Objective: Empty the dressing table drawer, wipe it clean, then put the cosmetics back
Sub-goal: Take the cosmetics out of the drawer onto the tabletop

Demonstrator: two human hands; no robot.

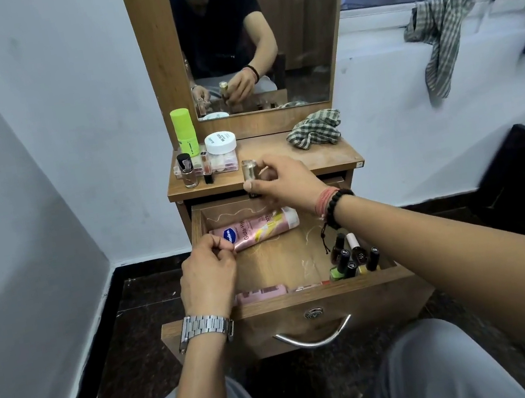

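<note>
Several nail polish bottles [356,258] and a pink tube [255,229] lie in the drawer [305,296]; right hand [285,179] grips a gold bottle [250,169], left hand [208,277] loosely curled

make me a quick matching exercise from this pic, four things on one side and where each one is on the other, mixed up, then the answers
Things:
1. pink tube
2. nail polish bottles
3. checked cloth
4. gold bottle

Places:
A. on the tabletop, right side
B. held in the right hand
C. lying at the back of the drawer
D. drawer's front right corner

Pairs: 1-C, 2-D, 3-A, 4-B
</note>
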